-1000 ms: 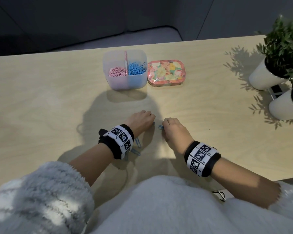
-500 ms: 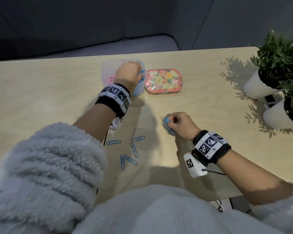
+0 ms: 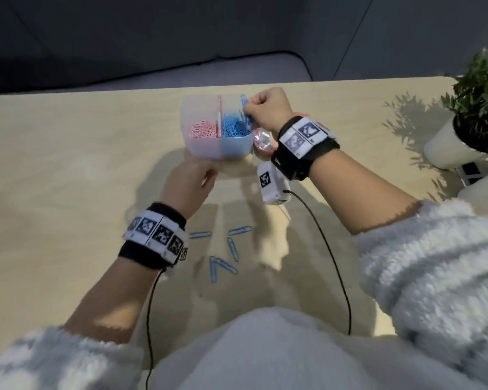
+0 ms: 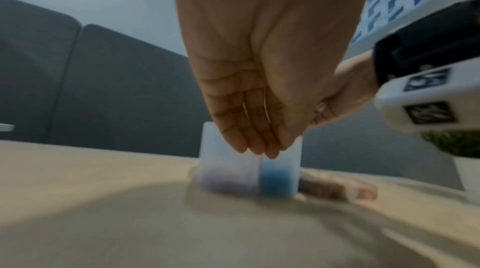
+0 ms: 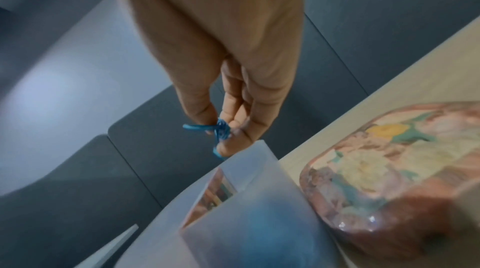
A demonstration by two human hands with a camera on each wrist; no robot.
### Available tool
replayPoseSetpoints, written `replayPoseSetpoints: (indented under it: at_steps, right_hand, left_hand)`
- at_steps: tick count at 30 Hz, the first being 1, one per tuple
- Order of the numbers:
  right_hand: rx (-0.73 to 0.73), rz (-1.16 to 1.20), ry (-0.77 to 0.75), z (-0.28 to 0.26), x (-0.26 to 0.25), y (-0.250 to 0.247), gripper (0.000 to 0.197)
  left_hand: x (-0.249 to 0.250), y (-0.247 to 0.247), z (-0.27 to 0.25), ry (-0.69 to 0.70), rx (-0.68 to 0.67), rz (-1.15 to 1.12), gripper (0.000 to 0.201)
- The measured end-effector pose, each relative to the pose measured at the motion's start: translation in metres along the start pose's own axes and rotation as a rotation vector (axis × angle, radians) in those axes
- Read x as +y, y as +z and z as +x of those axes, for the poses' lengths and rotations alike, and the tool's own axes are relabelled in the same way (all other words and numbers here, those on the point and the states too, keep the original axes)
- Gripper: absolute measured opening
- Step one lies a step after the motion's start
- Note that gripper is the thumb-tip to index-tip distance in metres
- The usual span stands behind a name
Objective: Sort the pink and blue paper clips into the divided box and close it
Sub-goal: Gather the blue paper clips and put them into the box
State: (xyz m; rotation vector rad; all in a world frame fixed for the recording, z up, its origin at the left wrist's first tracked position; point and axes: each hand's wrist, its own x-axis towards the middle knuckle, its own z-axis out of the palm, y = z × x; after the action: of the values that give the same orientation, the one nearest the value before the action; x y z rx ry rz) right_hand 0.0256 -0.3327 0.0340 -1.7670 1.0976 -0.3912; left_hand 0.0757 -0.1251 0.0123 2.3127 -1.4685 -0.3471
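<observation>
The translucent divided box [image 3: 209,152] stands at the table's far middle, with pink clips [image 3: 203,131] in its left half and blue clips [image 3: 235,127] in its right half. My right hand [image 3: 248,110] hovers over the right half's rim and pinches a small bunch of blue paper clips [image 5: 221,130]. My left hand [image 3: 209,170] hangs just in front of the box [image 4: 226,170] with straight, empty fingers [image 4: 259,145]. Several loose blue clips [image 3: 232,249] lie on the table near me. The floral lid [image 5: 389,170] lies right of the box, mostly hidden under my right wrist in the head view.
Two white pots [image 3: 445,149] with green plants [image 3: 482,102] stand at the table's right edge. A black cable [image 3: 330,257] runs from my right wrist camera toward my body. The table's far edge runs just behind the box.
My right hand carried its blue clips from the table up to the box's right half. My left hand drew back from the box and now hangs empty in front of it.
</observation>
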Motion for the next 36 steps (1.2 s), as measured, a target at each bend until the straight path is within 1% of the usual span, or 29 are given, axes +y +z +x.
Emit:
replayPoseSetpoints:
  at_steps: [2, 3, 5, 7, 9, 10, 11, 13, 15, 16, 18, 20, 21, 23, 25, 26, 28, 30, 34, 36]
  right_hand:
    - [-0.011, -0.06, -0.016, 0.0, -0.004, 0.01, 0.018]
    - [-0.012, -0.107, -0.029, -0.001, -0.004, 0.015, 0.016]
    - [-0.023, -0.192, -0.042, -0.002, -0.003, 0.019, 0.023]
    - [-0.037, -0.234, -0.077, -0.007, -0.004, 0.016, 0.029]
    - [-0.023, -0.232, -0.149, -0.024, -0.007, 0.01, 0.029]
    - [-0.042, -0.236, -0.193, -0.037, -0.005, 0.007, 0.026]
    - [-0.085, -0.262, -0.237, -0.053, 0.002, 0.006, 0.023]
    - [-0.273, -0.4, -0.267, -0.092, 0.024, 0.008, 0.017]
    - [-0.459, -0.535, -0.233, -0.125, 0.053, 0.013, 0.013]
    - [-0.51, -0.59, -0.214, -0.139, 0.065, 0.015, 0.015]
    - [-0.54, -0.679, -0.237, -0.157, 0.082, 0.022, 0.031]
    - [-0.512, -0.736, -0.278, -0.17, 0.089, 0.029, 0.043]
    - [-0.494, -0.744, -0.285, -0.174, 0.091, 0.033, 0.042]
    - [-0.493, -0.714, -0.265, -0.18, 0.093, 0.037, 0.031]
    - [-0.502, -0.667, -0.227, -0.182, 0.091, 0.036, 0.016]
    - [-0.508, -0.668, -0.212, -0.182, 0.09, 0.035, 0.013]
    - [-0.519, -0.711, -0.195, -0.181, 0.088, 0.033, 0.014]
    - [-0.526, -0.755, -0.206, -0.181, 0.088, 0.032, 0.012]
    - [-0.541, -0.791, -0.255, -0.183, 0.09, 0.032, 0.013]
    - [-0.541, -0.79, -0.254, -0.185, 0.09, 0.031, 0.013]
  left_hand:
    - [-0.02, 0.01, -0.026, -0.074, -0.083, -0.007, 0.013]
    - [-0.028, 0.014, -0.037, -0.116, -0.124, -0.003, 0.014]
    - [-0.039, 0.018, -0.054, -0.176, -0.175, -0.008, 0.015]
    - [-0.044, 0.022, -0.064, -0.197, -0.189, -0.021, 0.016]
    - [-0.045, 0.025, -0.068, -0.201, -0.205, -0.018, 0.02]
    - [-0.045, 0.028, -0.069, -0.199, -0.21, -0.018, 0.022]
    - [-0.044, 0.03, -0.07, -0.199, -0.212, -0.021, 0.023]
    - [-0.04, 0.033, -0.071, -0.202, -0.207, -0.032, 0.02]
    - [-0.035, 0.037, -0.073, -0.201, -0.209, -0.04, 0.016]
    - [-0.032, 0.039, -0.075, -0.197, -0.211, -0.047, 0.016]
    - [-0.025, 0.042, -0.081, -0.192, -0.213, -0.056, 0.024]
    - [-0.018, 0.044, -0.09, -0.191, -0.233, -0.045, 0.042]
    - [-0.014, 0.043, -0.094, -0.183, -0.272, -0.023, 0.05]
    - [-0.007, 0.044, -0.1, -0.169, -0.363, 0.025, 0.058]
    - [-0.004, 0.044, -0.103, -0.176, -0.393, 0.025, 0.051]
    - [-0.003, 0.044, -0.104, -0.184, -0.385, 0.002, 0.044]
    - [-0.003, 0.045, -0.106, -0.211, -0.365, -0.044, 0.031]
    - [-0.003, 0.046, -0.108, -0.251, -0.347, -0.078, 0.024]
    - [0.002, 0.048, -0.108, -0.342, -0.295, -0.135, 0.021]
    - [0.006, 0.05, -0.108, -0.36, -0.262, -0.111, 0.02]
